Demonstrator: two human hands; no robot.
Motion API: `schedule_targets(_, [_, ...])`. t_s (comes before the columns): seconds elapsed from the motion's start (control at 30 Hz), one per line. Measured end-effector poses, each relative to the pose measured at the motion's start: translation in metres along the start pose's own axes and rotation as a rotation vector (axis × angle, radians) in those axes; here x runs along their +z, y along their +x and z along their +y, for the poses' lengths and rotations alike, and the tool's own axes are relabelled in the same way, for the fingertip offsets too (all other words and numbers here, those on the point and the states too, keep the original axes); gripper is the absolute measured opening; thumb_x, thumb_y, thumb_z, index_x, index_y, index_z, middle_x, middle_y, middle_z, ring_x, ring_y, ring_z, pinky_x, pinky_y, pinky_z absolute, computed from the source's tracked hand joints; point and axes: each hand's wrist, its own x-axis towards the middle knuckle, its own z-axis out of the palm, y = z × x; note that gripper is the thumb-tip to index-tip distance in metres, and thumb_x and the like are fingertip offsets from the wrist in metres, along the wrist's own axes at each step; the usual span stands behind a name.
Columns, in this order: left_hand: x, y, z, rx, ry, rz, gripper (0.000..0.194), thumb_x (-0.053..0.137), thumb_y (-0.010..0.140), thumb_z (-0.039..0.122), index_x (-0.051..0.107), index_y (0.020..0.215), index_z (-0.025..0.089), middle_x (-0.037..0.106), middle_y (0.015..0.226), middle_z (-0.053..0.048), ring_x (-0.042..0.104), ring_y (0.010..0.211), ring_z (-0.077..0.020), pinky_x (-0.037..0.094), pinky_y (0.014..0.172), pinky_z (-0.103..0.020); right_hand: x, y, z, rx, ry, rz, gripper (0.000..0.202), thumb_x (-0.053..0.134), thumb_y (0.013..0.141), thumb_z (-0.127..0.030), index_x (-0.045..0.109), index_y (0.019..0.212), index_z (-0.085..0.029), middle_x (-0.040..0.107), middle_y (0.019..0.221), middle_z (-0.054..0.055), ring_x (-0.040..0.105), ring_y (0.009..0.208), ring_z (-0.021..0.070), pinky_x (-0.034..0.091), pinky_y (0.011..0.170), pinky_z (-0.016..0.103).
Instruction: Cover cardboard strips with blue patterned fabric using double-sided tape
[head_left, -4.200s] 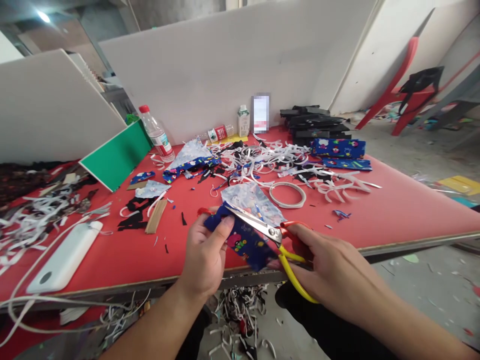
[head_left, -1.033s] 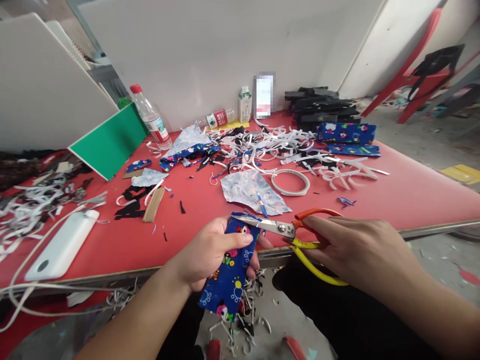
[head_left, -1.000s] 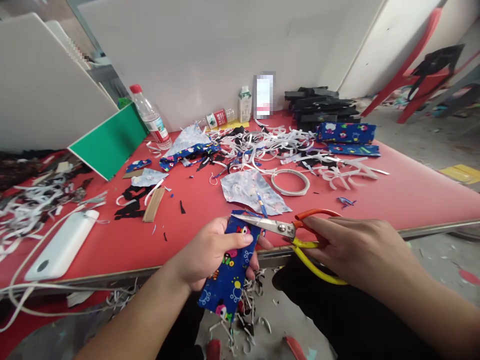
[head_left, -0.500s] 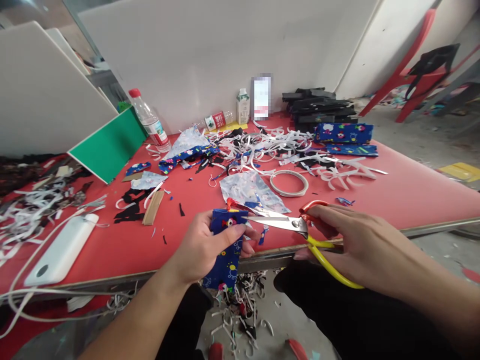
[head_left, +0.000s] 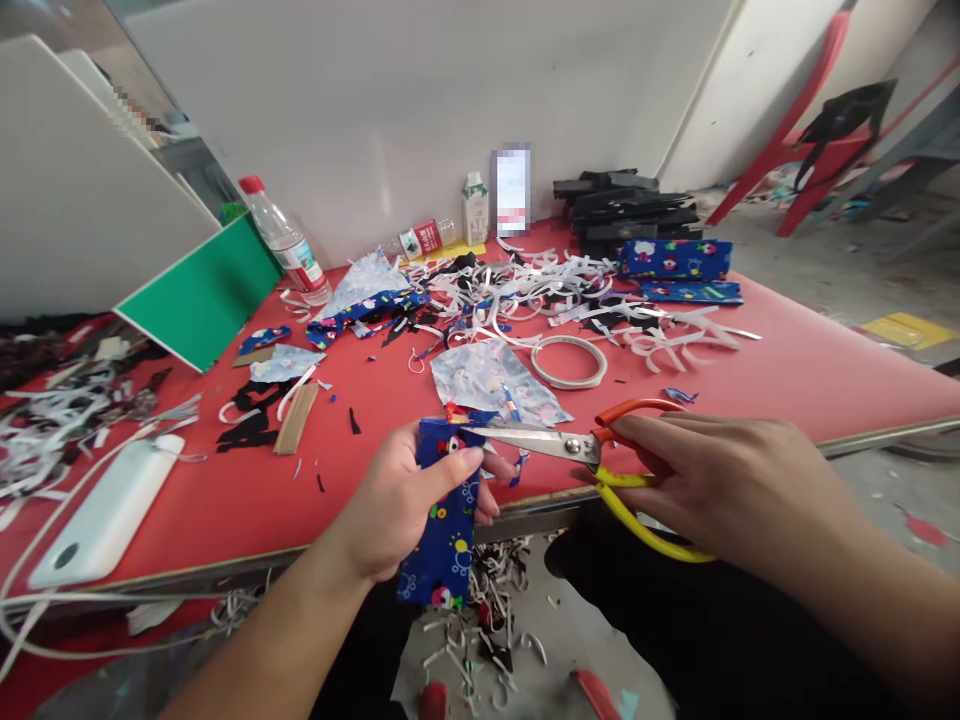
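My left hand [head_left: 420, 480] pinches a blue printed fabric piece [head_left: 442, 560] near its top, thumb in front and fingers behind; the piece hangs down past the table's front edge. In my right hand [head_left: 697, 470] is a pair of scissors [head_left: 574, 447] with one red and one yellow handle. Their blades point left and lie at the fabric's top edge. The blades look nearly closed, and a narrow blue strip shows just above them. Behind the blades lies a pale printed scrap [head_left: 487, 370].
Tangled white strips [head_left: 540, 285] and a tape roll [head_left: 568, 362] lie on the red table [head_left: 405, 395]. Folded blue pieces [head_left: 675, 260] and a black stack [head_left: 626, 205] sit at the back right. A bottle [head_left: 289, 245], a green board [head_left: 202, 295] and a white power bank [head_left: 109, 510] are leftward.
The scissors' blades have moved left, farther across the fabric's top edge, and have closed together. The view has shifted slightly, and more of the fabric's lower end shows.
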Motion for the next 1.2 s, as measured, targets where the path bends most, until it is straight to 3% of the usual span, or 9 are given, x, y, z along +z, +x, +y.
schedule_targets(0.13, [0.003, 0.001, 0.0, -0.062, -0.067, 0.032, 0.02, 0.079, 0.089, 0.032, 0.08, 0.086, 0.013, 0.075, 0.071, -0.006, 0.068, 0.06, -0.0134, 0.059, 0.06, -0.023, 0.007, -0.005, -0.001, 0.008, -0.096, 0.063, 0.016, 0.06, 0.091, -0.033, 0.069, 0.082, -0.023, 0.076, 0.072, 0.011, 0.069, 0.061, 0.0297, 0.024, 0.053, 0.033])
schedule_targets(0.3, [0.004, 0.002, -0.002, -0.064, -0.088, 0.016, 0.023, 0.082, 0.087, 0.035, 0.08, 0.088, 0.012, 0.076, 0.072, -0.006, 0.07, 0.06, -0.0128, 0.059, 0.06, -0.021, 0.011, -0.002, 0.0, 0.052, -0.038, 0.11, 0.023, 0.06, 0.094, -0.043, 0.068, 0.083, -0.024, 0.064, 0.055, 0.004, 0.061, 0.049, 0.0237, 0.024, 0.052, 0.031])
schedule_targets(0.47, [0.007, 0.003, -0.003, 0.014, -0.191, 0.052, 0.025, 0.088, 0.082, 0.034, 0.078, 0.097, 0.016, 0.08, 0.08, -0.006, 0.076, 0.068, -0.0175, 0.064, 0.071, -0.03, 0.003, 0.009, -0.006, 0.215, 0.092, -0.05, 0.027, 0.06, 0.091, -0.052, 0.061, 0.083, -0.025, 0.061, 0.055, 0.002, 0.056, 0.045, 0.0214, 0.027, 0.047, 0.029])
schedule_targets(0.6, [0.01, 0.005, -0.002, 0.045, -0.269, 0.18, 0.022, 0.078, 0.089, 0.035, 0.075, 0.09, 0.013, 0.079, 0.077, -0.008, 0.077, 0.067, -0.0217, 0.064, 0.066, -0.033, 0.001, 0.01, -0.015, 0.239, 0.221, -0.138, 0.027, 0.062, 0.09, -0.051, 0.053, 0.088, -0.026, 0.064, 0.063, 0.001, 0.057, 0.048, 0.0196, 0.034, 0.046, 0.029])
schedule_targets(0.77, [0.012, 0.012, -0.002, 0.08, -0.265, 0.318, 0.02, 0.077, 0.088, 0.032, 0.071, 0.088, 0.013, 0.078, 0.076, -0.008, 0.077, 0.068, -0.0222, 0.065, 0.069, -0.034, 0.001, 0.006, -0.005, 0.269, -0.016, -0.145, 0.035, 0.057, 0.09, -0.058, 0.055, 0.077, -0.026, 0.064, 0.06, 0.008, 0.055, 0.046, 0.0247, 0.021, 0.046, 0.031])
schedule_targets(0.9, [0.014, 0.017, -0.007, 0.138, -0.265, 0.372, 0.028, 0.084, 0.083, 0.04, 0.071, 0.091, 0.015, 0.076, 0.072, -0.005, 0.076, 0.063, -0.0211, 0.064, 0.065, -0.034, -0.002, 0.011, 0.001, 0.39, 0.212, -0.27, 0.044, 0.057, 0.092, -0.061, 0.05, 0.066, -0.026, 0.056, 0.054, 0.002, 0.048, 0.048, 0.0192, 0.03, 0.048, 0.031])
schedule_targets(1.07, [0.02, 0.022, -0.016, 0.271, -0.252, 0.399, 0.034, 0.089, 0.079, 0.039, 0.073, 0.101, 0.017, 0.077, 0.077, -0.003, 0.074, 0.062, -0.0177, 0.062, 0.064, -0.03, -0.005, 0.013, -0.024, 0.37, 0.571, -0.316, 0.049, 0.06, 0.088, -0.071, 0.043, 0.075, -0.026, 0.057, 0.061, -0.003, 0.049, 0.053, 0.0158, 0.037, 0.048, 0.028])
schedule_targets(1.2, [0.029, 0.025, -0.016, 0.347, -0.313, 0.422, 0.035, 0.093, 0.074, 0.031, 0.073, 0.1, 0.018, 0.08, 0.092, -0.006, 0.077, 0.075, -0.0182, 0.06, 0.064, -0.025, -0.002, 0.01, -0.044, 0.324, 0.492, -0.247, 0.044, 0.069, 0.084, -0.062, 0.042, 0.082, -0.028, 0.062, 0.064, -0.003, 0.053, 0.052, 0.0163, 0.035, 0.048, 0.027])
